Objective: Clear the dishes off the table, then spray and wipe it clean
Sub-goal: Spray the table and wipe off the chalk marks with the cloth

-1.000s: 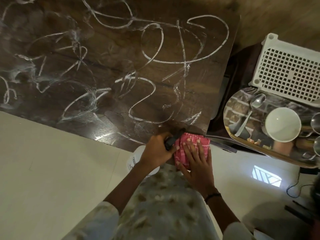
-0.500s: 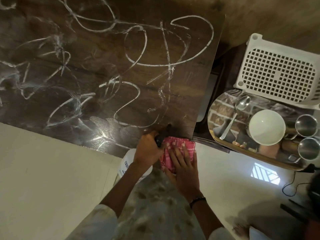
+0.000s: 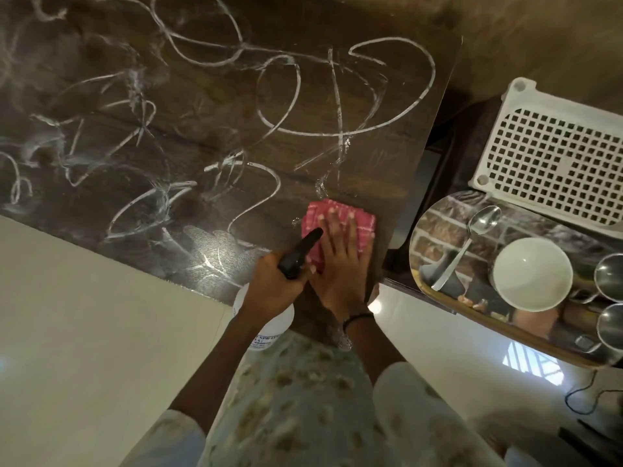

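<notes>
Wipe step in hand. Right hand (image 3: 340,264) lies flat, fingers straight, pressing pink cloth (image 3: 337,219) on bench (image 3: 209,139) near its right edge. Left hand (image 3: 274,281) has its grip curled round spray bottle (image 3: 269,326). Dishes sit on tray (image 3: 438,227) off bench. Next: sweep cloth across white streaks (image 3: 340,129).

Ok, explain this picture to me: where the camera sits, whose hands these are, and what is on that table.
There is no machine. The picture comes from a camera worn on a person's head, looking down at their own two hands. The left hand grips a white spray bottle by its black trigger head. The right hand presses flat on a folded pink cloth, which lies near the corner of the dark wooden table. White streaks loop across the tabletop. The dishes are off the table: a shiny steel tray beside it carries a spoon, a white bowl and steel cups, next to a white perforated basket.
</notes>
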`<act>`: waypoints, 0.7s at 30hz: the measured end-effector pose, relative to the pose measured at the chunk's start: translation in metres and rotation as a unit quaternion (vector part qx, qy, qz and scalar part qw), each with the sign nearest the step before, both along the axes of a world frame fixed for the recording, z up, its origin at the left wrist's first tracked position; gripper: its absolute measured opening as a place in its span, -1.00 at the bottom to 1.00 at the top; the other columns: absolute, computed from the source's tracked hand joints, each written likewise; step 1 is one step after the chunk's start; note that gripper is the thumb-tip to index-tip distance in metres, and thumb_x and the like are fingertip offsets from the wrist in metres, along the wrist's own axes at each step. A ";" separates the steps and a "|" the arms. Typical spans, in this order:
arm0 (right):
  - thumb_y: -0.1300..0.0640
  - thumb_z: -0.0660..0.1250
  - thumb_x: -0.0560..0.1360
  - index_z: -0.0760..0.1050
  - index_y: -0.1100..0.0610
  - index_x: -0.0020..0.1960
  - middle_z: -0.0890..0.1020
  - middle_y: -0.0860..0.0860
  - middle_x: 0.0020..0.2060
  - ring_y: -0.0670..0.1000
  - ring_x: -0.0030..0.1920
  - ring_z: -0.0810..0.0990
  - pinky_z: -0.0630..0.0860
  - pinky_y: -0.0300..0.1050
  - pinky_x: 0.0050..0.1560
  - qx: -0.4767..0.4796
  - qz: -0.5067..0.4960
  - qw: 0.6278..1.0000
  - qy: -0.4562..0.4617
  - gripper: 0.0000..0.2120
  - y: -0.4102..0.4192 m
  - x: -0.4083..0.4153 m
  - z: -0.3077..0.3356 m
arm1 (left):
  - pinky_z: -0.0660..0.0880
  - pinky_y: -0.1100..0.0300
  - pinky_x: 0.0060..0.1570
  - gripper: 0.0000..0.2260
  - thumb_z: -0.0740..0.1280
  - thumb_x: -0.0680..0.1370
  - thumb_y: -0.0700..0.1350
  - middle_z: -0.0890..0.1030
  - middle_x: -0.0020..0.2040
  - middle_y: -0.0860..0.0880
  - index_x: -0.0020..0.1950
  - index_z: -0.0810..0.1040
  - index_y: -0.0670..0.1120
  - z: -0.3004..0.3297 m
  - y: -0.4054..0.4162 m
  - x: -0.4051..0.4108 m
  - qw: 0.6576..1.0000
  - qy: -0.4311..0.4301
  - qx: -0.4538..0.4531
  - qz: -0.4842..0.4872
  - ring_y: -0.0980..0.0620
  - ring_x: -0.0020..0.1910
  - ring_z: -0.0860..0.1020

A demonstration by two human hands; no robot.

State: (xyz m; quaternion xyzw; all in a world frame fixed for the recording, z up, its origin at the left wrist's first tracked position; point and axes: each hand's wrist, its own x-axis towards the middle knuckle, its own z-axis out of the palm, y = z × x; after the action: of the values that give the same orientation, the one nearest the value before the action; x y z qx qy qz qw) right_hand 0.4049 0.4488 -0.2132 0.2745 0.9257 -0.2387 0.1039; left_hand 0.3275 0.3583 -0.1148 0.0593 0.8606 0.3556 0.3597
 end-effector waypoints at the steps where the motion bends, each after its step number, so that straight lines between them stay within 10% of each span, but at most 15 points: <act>1: -0.25 -0.02 0.54 0.11 -0.03 0.54 0.05 -0.04 0.55 0.12 0.55 -0.14 -0.09 0.38 0.46 -0.007 0.025 1.000 0.006 -0.38 -0.006 0.000 0.001 | 0.52 0.14 -0.22 -0.86 0.47 0.41 -0.18 0.63 -0.25 -0.24 -0.08 0.60 -0.18 0.001 0.001 -0.002 1.000 0.003 0.003 -0.004 -0.12 -0.27 0.58; 13: -0.31 0.16 0.51 0.06 0.01 0.55 0.10 0.01 0.54 0.11 0.55 -0.07 -0.34 0.09 0.49 0.061 -0.072 0.996 -0.005 -0.26 0.030 0.019 -0.001 | 0.47 0.42 -0.08 -0.89 0.45 0.42 -0.22 0.63 -0.24 -0.04 -0.12 0.60 -0.05 0.002 0.010 -0.022 0.999 -0.005 0.041 0.010 0.13 -0.23 0.59; 21: -0.29 0.10 0.54 0.06 -0.05 0.55 0.03 -0.07 0.55 0.08 0.56 -0.09 -0.08 0.29 0.48 0.003 0.088 0.996 0.028 -0.34 0.004 0.017 0.001 | 0.52 0.07 -0.16 -0.93 0.44 0.41 -0.23 0.62 -0.29 -0.18 -0.15 0.59 -0.17 0.001 0.010 -0.029 1.000 0.009 0.005 -0.003 -0.16 -0.25 0.60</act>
State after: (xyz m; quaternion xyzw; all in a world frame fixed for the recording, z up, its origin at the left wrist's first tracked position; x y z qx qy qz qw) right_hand 0.4220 0.4529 -0.2124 0.1856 0.9496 -0.2330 0.0977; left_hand 0.2989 0.3684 -0.1141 0.0673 0.8618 0.3582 0.3529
